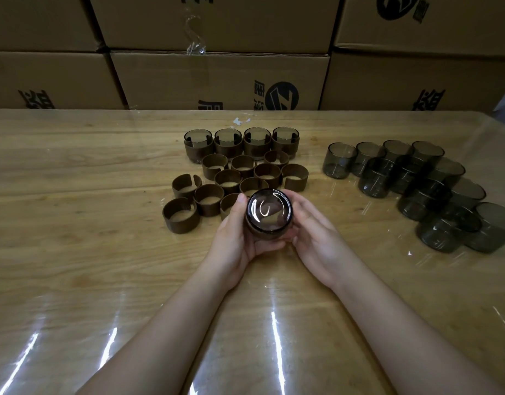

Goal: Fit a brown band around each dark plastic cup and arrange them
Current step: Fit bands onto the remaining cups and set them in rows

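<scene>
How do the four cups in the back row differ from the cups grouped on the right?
The back-row cups each wear a brown band; the right-hand cups are bare. The back-row cups stand in one neat line; the right-hand cups sit in a loose cluster. Both sets are dark, see-through and upright on the table.

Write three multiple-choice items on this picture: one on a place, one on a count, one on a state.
1. Where on the table do the bare cups stand?
A) right side B) left side C) near edge
2. How many cups with bands stand in the far row?
A) two B) four C) six
3. What grips the tipped cup?
A) one hand B) both hands C) nothing

Key:
1 A: they cluster at the right.
2 B: four stand side by side behind the loose bands.
3 B: the left hand and right hand wrap round it.
</scene>
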Demonstrator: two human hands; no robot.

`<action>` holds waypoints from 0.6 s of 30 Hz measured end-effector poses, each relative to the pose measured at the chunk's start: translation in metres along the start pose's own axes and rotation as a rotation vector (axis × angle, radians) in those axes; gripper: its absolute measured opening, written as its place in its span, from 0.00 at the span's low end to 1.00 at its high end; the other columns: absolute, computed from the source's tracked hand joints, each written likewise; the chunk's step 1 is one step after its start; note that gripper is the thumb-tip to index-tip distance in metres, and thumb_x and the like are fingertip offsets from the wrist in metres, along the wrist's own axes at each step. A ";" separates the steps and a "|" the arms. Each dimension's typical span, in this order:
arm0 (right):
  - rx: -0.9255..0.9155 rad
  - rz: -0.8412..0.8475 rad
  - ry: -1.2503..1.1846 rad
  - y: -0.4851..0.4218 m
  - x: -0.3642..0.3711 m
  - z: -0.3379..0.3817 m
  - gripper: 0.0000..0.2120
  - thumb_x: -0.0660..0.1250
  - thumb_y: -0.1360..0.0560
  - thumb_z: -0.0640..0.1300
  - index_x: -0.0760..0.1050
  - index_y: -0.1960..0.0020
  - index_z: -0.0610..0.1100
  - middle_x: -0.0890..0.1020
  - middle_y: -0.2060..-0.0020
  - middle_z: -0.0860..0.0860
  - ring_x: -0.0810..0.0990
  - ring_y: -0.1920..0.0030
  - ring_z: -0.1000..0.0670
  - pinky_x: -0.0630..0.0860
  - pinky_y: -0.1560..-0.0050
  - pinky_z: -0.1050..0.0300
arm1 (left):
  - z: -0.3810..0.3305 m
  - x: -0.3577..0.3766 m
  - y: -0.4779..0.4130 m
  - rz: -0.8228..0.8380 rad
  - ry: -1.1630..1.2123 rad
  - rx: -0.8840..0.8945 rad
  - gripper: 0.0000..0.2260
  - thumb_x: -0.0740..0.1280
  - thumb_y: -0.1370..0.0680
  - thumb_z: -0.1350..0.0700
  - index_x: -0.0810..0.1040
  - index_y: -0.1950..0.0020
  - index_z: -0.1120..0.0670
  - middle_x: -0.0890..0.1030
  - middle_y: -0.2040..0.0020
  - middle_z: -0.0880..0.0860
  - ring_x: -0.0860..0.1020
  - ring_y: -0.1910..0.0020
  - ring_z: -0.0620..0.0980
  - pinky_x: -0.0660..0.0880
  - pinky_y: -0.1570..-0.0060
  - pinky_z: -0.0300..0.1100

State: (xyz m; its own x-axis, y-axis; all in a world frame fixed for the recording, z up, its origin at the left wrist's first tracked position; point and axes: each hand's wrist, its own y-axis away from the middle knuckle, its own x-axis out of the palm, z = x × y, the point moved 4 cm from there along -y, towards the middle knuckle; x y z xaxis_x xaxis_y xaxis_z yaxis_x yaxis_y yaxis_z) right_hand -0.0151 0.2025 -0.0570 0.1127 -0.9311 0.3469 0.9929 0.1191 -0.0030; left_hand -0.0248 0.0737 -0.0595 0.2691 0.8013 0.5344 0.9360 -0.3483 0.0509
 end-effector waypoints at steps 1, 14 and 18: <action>-0.003 0.001 -0.021 0.000 0.001 0.000 0.22 0.63 0.28 0.51 0.72 0.35 0.47 0.84 0.48 0.51 0.81 0.50 0.55 0.76 0.55 0.63 | 0.000 -0.001 -0.001 -0.007 0.011 -0.005 0.24 0.56 0.23 0.41 0.78 0.41 0.57 0.83 0.48 0.62 0.84 0.52 0.60 0.81 0.64 0.42; -0.117 -0.197 0.062 0.007 -0.013 0.012 0.11 0.72 0.34 0.48 0.80 0.51 0.54 0.85 0.60 0.51 0.84 0.59 0.50 0.80 0.62 0.57 | 0.007 0.006 0.005 -0.002 -0.675 0.139 0.18 0.71 0.30 0.44 0.74 0.41 0.40 0.76 0.42 0.43 0.78 0.46 0.38 0.77 0.49 0.36; -0.143 -0.219 0.028 0.004 -0.014 0.011 0.14 0.67 0.31 0.55 0.79 0.48 0.52 0.84 0.59 0.52 0.83 0.54 0.51 0.80 0.54 0.53 | 0.002 0.004 0.006 0.015 -0.443 0.101 0.16 0.69 0.27 0.50 0.76 0.39 0.45 0.77 0.41 0.49 0.80 0.47 0.40 0.80 0.52 0.41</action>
State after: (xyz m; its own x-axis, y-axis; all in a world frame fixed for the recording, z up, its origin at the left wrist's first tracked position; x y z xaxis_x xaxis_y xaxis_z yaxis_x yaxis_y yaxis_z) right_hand -0.0128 0.2196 -0.0510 -0.1064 -0.9388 0.3276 0.9889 -0.1342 -0.0635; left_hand -0.0175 0.0754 -0.0586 0.3336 0.9349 0.1211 0.9427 -0.3301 -0.0485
